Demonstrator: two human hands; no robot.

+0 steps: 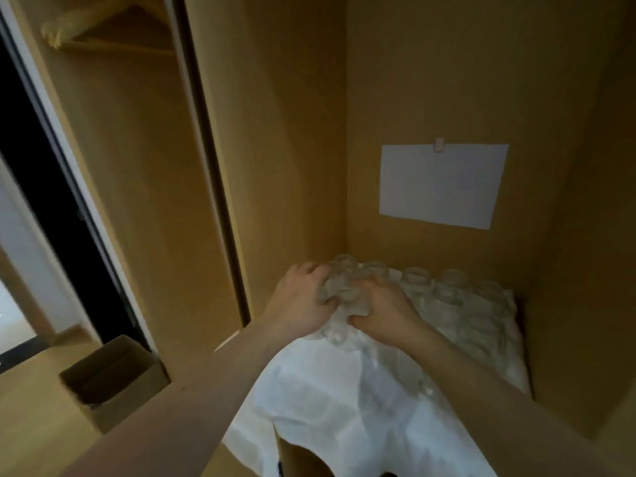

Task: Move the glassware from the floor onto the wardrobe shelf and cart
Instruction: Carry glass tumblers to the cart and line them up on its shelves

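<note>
While the white sheet of paper on the wardrobe's back wall shows no writing, I see my left hand and right hand gripping clear round glasses over the cloth-covered shelf.

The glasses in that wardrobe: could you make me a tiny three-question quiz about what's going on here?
1. True or false: the glasses on the wardrobe shelf stand on a white cloth.
2. What does the left hand grip, together with the right hand?
A. the white paper
B. a cluster of glasses
C. the cardboard box
3. Fill in: the cardboard box sits on the ____.

Key: 1 true; 2 B; 3 floor.
</note>
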